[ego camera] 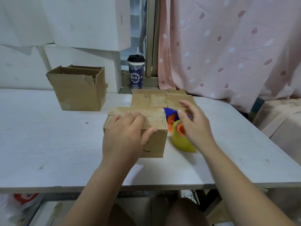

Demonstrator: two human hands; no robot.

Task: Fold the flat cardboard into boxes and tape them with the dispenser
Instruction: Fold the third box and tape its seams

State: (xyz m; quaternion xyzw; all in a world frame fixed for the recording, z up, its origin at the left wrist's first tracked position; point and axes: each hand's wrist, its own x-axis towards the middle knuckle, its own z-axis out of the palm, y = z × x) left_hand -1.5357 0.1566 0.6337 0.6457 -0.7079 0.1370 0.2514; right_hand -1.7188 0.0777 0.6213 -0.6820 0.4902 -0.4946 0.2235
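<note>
A small brown cardboard box (154, 141) stands in the middle of the white table (48, 144) with its top flaps folded down. My left hand (125, 132) lies flat on those flaps, thumb against the front face. Just right of the box lies the tape dispenser (180, 139), with a yellow tape roll, an orange hub and a blue handle. My right hand (193, 124) hovers above the dispenser with fingers spread and relaxed, holding nothing. Behind them a flat piece of cardboard (156, 99) marked "4" lies on the table.
An open cardboard box (78, 92) stands at the back left. A dark paper cup with a lid (136, 72) sits on the window ledge. A pink flowered curtain (228, 46) hangs at the right. White boxes (73, 22) are stacked at the back.
</note>
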